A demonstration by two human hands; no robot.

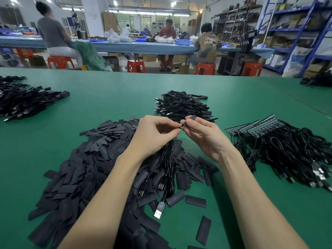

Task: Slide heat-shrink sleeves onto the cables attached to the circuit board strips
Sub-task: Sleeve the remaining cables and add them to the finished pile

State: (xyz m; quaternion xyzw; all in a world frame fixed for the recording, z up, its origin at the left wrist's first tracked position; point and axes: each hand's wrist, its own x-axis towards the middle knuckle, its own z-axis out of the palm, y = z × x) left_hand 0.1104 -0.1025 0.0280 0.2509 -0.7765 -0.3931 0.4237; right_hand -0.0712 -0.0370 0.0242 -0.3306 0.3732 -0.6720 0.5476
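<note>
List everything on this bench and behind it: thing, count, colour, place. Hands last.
Heat-shrink sleeves: one big heap, black, near left of table.
Held cables: a few, black, hanging from left hand, USB plugs near.
Sleeved cable pile: one, black, centre far.
Circuit board strips with cables: one pile, black, right.
Cable pile: one, black, far left.
Table: one, green.
Stools: several, red, behind.
Seated workers: at least three, background.
Left hand: pinches cable end.
Right hand: pinches black sleeve.
</note>
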